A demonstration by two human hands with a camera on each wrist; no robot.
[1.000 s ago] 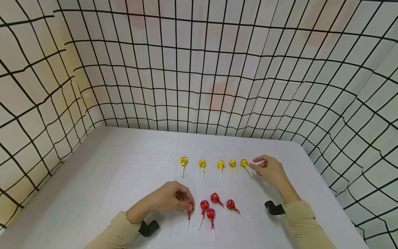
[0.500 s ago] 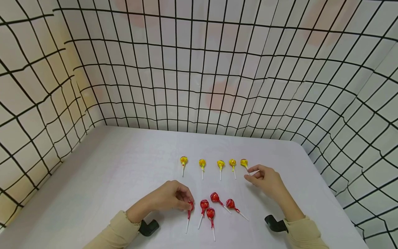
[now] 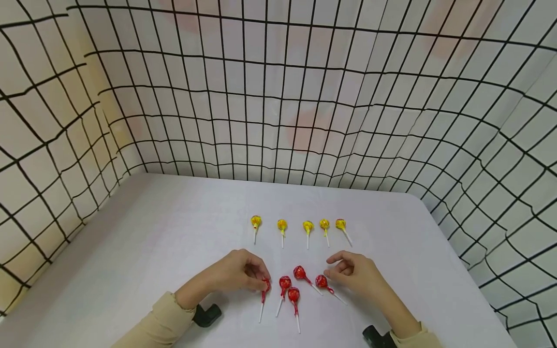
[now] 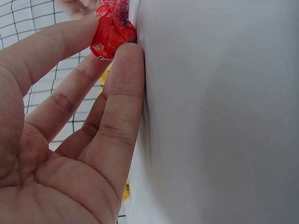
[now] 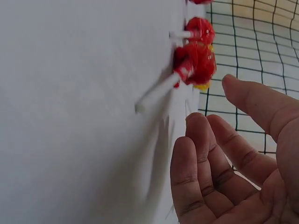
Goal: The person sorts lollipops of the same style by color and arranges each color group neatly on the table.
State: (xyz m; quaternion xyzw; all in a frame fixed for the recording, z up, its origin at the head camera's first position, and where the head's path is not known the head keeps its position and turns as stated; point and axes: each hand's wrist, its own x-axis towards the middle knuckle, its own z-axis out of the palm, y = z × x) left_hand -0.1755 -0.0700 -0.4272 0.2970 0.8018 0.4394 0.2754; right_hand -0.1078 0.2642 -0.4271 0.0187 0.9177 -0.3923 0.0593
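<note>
My left hand [image 3: 238, 273] pinches the round head of the leftmost red-wrapped lollipop [image 4: 114, 35] between thumb and fingers. Its white stick points toward me on the table. My right hand [image 3: 358, 274] is just right of the rightmost red lollipop [image 3: 321, 281], thumb and fingers apart, with nothing held. In the right wrist view that lollipop [image 5: 196, 65] sits in front of the fingertips, a gap between. Three more red lollipops lie between the hands: one at the back [image 3: 299, 272], one in the middle left [image 3: 285, 282] and one nearest me [image 3: 294, 295].
Several yellow lollipops, from the leftmost [image 3: 256, 221] to the rightmost [image 3: 341, 224], form a row farther back, sticks toward me. All lie on a white-covered table [image 3: 183, 217]. A black wire grid [image 3: 278, 96] stands behind and at both sides.
My right hand has left the rightmost yellow lollipop and come toward me and left, to the rightmost red one. My left hand keeps its pinch in the same place.
</note>
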